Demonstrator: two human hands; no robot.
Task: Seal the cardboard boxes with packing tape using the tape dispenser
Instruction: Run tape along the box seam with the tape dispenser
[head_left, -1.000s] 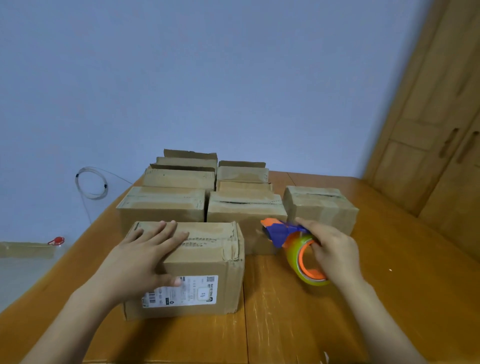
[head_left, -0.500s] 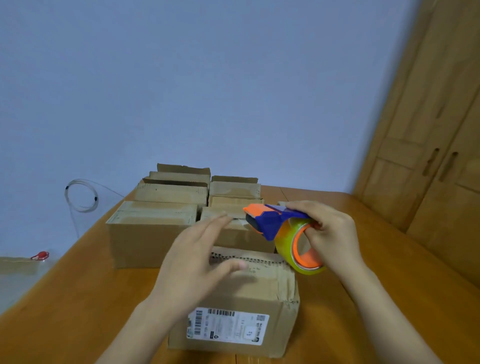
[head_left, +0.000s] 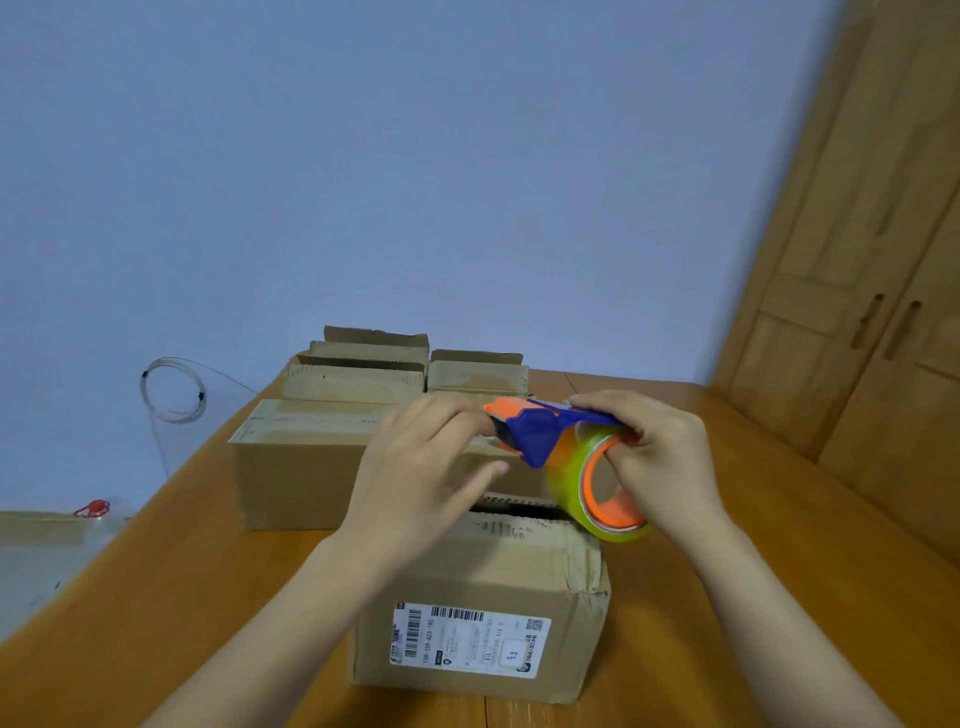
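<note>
tape dispenser (head_left: 537, 434): blue and orange
tape roll (head_left: 571, 480): yellow-green, orange core
front box (head_left: 478, 613): brown, white barcode label
bench (head_left: 156, 597): orange-brown wood

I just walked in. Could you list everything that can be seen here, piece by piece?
nearest box: one, brown cardboard, on the table before the person
shipping label: one, white, on that box's near side
other boxes: at least four, brown cardboard, grouped behind it
tape dispenser: one, blue and orange, held above the nearest box
tape roll: one, yellowish, orange core, on the dispenser
table: one, orange-brown wood, under the boxes
cabinet doors: at least two, light wood, at the right
cable coil: one, pale, on the wall, left
red object: one, small, far left
wall: blue-grey, behind
left hand: fingers at the dispenser's front end
right hand: grips the dispenser at the roll
</note>
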